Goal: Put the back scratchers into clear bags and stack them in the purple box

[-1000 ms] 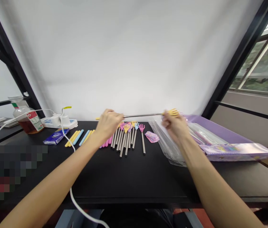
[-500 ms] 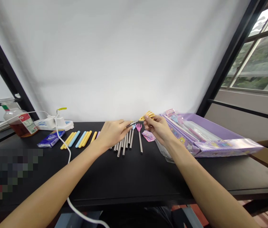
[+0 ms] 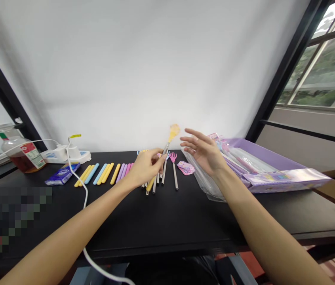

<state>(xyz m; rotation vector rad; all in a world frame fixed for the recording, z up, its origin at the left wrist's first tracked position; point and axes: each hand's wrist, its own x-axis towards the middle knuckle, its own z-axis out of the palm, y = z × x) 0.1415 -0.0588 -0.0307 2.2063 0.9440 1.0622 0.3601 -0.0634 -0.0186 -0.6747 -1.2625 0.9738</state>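
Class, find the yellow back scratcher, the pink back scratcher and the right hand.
Yellow back scratcher (image 3: pixel 174 132), head view, on its claw.
Pink back scratcher (image 3: pixel 172 157), head view, on its claw.
Right hand (image 3: pixel 203 152), head view, on its palm.

bare left hand (image 3: pixel 145 168), bare right hand (image 3: pixel 203 152), slim forearms (image 3: pixel 66 221)

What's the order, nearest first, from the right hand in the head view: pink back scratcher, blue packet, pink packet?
From the right hand:
1. pink packet, on the table, just left of the hand
2. pink back scratcher, lying further left
3. blue packet, far left on the table
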